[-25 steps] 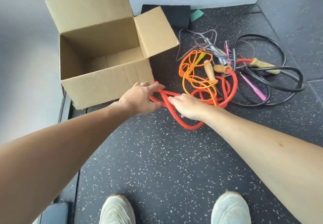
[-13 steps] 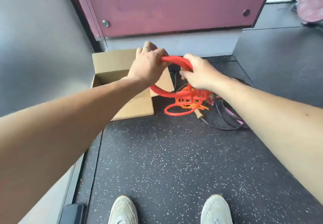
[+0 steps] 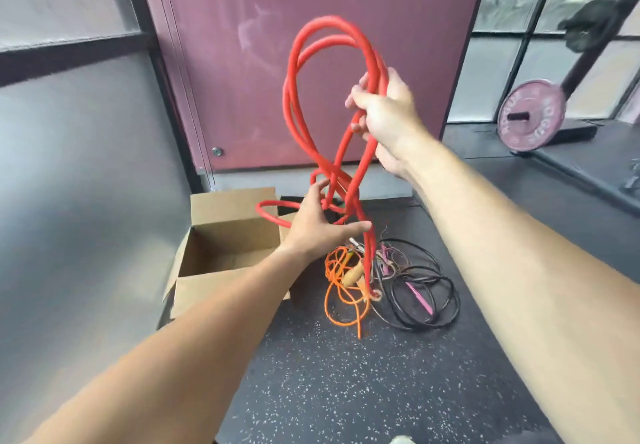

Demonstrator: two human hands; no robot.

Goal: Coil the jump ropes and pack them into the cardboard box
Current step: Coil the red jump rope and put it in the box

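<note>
A thick red jump rope [image 3: 313, 73] hangs in tall loops in the air. My right hand [image 3: 386, 114] grips several strands of it at chest height. Lower down, my left hand [image 3: 320, 224] is spread with straight fingers against the hanging strands where they cross. The rope's tail runs down to the pile on the floor. An open cardboard box [image 3: 221, 256] stands on the floor at the left, below my left hand. An orange rope [image 3: 337, 291] with a wooden handle [image 3: 353, 275] and black ropes [image 3: 420, 296] lie tangled to the right of the box.
The floor is dark speckled rubber. A maroon panel [image 3: 311, 63] and a grey wall stand behind the box. A pink weight plate [image 3: 531, 114] on a bar leans at the right, on a raised black platform. One shoe tip [image 3: 401, 439] shows at the bottom edge.
Both hands lifted the red rope from the floor. My right hand rose high with the loops; my left hand let go of its grip and dropped to the lower strands. The view tilted up.
</note>
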